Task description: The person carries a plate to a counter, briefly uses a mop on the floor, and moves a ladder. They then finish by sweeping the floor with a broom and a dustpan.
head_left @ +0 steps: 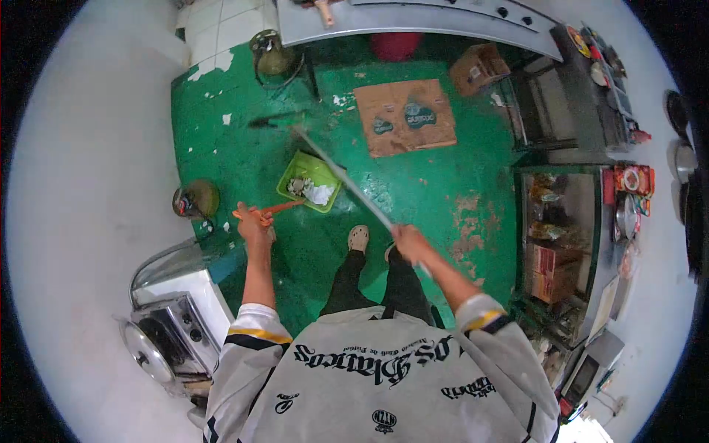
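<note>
My left hand [255, 223] is closed around an orange handle [284, 207] that reaches to the near edge of a lime green tray [331, 172] on the floor. Inside the tray lie white paper [320, 194] and a greyish clump [298, 186]. My right hand [408, 242] grips a long pale pole [347, 181], which slants up and left across the tray's right side. At its far end is a dark, motion-blurred head [277, 119] just beyond the tray.
Flattened cardboard [406, 140] lies on the green floor, which carries white scraps. Gas cylinders [272, 55] [198, 199] stand at the left. A stove [173, 332] is at lower left, a glass cabinet [561, 177] at right, and a steel counter [413, 22] beyond.
</note>
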Available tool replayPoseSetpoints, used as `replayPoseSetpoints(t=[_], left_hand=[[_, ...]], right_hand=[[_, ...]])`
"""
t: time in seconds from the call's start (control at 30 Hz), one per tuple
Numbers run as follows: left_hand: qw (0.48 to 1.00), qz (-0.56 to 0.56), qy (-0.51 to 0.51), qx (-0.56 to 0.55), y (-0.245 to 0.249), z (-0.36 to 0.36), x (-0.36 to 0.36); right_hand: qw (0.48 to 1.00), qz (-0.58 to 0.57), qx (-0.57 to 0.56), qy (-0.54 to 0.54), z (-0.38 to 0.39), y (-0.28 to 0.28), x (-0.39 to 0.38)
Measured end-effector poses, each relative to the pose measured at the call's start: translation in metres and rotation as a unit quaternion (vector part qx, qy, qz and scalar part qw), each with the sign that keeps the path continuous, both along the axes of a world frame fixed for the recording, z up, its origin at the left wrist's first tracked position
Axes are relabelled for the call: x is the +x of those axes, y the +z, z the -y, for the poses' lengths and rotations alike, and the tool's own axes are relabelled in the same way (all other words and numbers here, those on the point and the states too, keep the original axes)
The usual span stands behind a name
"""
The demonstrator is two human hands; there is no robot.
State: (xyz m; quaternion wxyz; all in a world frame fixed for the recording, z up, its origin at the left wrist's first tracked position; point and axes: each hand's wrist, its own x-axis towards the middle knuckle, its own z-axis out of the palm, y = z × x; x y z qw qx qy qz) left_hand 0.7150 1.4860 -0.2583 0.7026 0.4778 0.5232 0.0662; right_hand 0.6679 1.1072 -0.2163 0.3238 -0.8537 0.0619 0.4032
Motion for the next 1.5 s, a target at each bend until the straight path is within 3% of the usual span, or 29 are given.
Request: replayPoseSetpoints(t=[0.03, 0.07, 0.13, 0.2, 0.27, 0.33, 0.37, 0.47, 0.57, 0.67, 0.8, 0.97, 1.07, 1.17, 1.2, 1.3, 1.33, 1.37, 1.4, 1.43, 1.5], left_hand=[[1.0, 0.008, 0.009, -0.001, -0.002, -0.003, 0.0], [1.0, 0.016, 0.017, -0.002, -0.005, -0.005, 0.0], [0.999, 0.013, 0.033, -0.004, -0.008, -0.009, -0.002], [0.999, 0.004, 0.047, -0.01, -0.006, -0.016, 0.007], [0.999, 0.016, 0.044, -0.012, -0.014, -0.025, 0.008], [0.999, 0.012, 0.042, -0.007, -0.022, -0.031, 0.011], [0.999, -0.002, 0.038, 0.002, -0.024, -0.033, 0.013], [0.999, -0.004, 0.042, 0.014, -0.025, -0.033, 0.014], [0.999, 0.006, 0.037, 0.023, -0.027, -0.029, 0.014], [0.999, 0.008, 0.021, 0.023, -0.019, -0.027, 0.014], [0.997, 0.067, 0.043, 0.014, -0.011, -0.022, 0.005], [0.998, 0.036, 0.049, -0.012, -0.015, -0.03, 0.002], [0.999, 0.039, 0.031, -0.01, -0.024, -0.036, -0.007], [1.0, 0.001, 0.017, -0.018, -0.008, -0.036, -0.008], [0.999, -0.021, 0.013, -0.023, 0.002, -0.031, -0.008], [0.999, 0.027, -0.023, -0.04, -0.018, -0.037, -0.021], [0.998, 0.048, -0.01, -0.044, -0.037, -0.046, -0.024], [0.996, 0.071, -0.005, -0.052, -0.05, -0.044, -0.022], [0.997, 0.064, -0.008, -0.035, -0.026, -0.027, -0.019], [0.998, 0.059, -0.011, -0.017, 0.001, -0.012, -0.021], [0.991, 0.107, -0.077, -0.033, -0.028, -0.032, -0.039]], right_hand=[[0.996, 0.04, -0.027, 0.077, -0.011, -0.023, 0.031], [0.977, 0.178, -0.017, 0.117, -0.013, -0.097, 0.05], [0.998, 0.01, -0.012, 0.053, -0.033, -0.108, 0.102], [0.988, -0.006, 0.031, 0.15, -0.024, -0.131, 0.09], [0.989, -0.082, 0.057, 0.107, 0.003, -0.121, 0.07], [0.976, -0.192, 0.089, -0.051, 0.022, -0.014, 0.029], [0.942, -0.269, 0.116, -0.162, 0.036, 0.019, 0.009], [0.905, -0.318, 0.116, -0.257, 0.068, 0.07, -0.035], [0.921, -0.288, 0.081, -0.251, 0.067, 0.085, -0.037], [0.967, -0.178, 0.072, -0.169, 0.068, 0.03, -0.03], [0.928, -0.242, 0.136, -0.25, 0.04, -0.024, -0.048], [0.845, -0.358, 0.22, -0.332, 0.071, 0.016, -0.12], [0.948, -0.202, 0.092, -0.226, 0.071, 0.069, -0.148], [0.974, -0.137, 0.013, -0.179, 0.076, 0.086, -0.125], [0.974, -0.131, 0.036, -0.18, 0.079, 0.08, -0.113], [0.974, -0.086, 0.033, -0.205, 0.069, 0.038, -0.084], [0.985, -0.039, 0.066, -0.154, 0.073, -0.01, -0.093], [0.978, -0.053, 0.096, -0.176, 0.074, -0.055, -0.106], [0.97, -0.068, 0.125, -0.197, 0.075, -0.099, -0.119], [0.927, -0.147, 0.233, -0.254, 0.055, -0.033, -0.107], [0.91, -0.195, 0.212, -0.297, 0.056, -0.015, -0.13]])
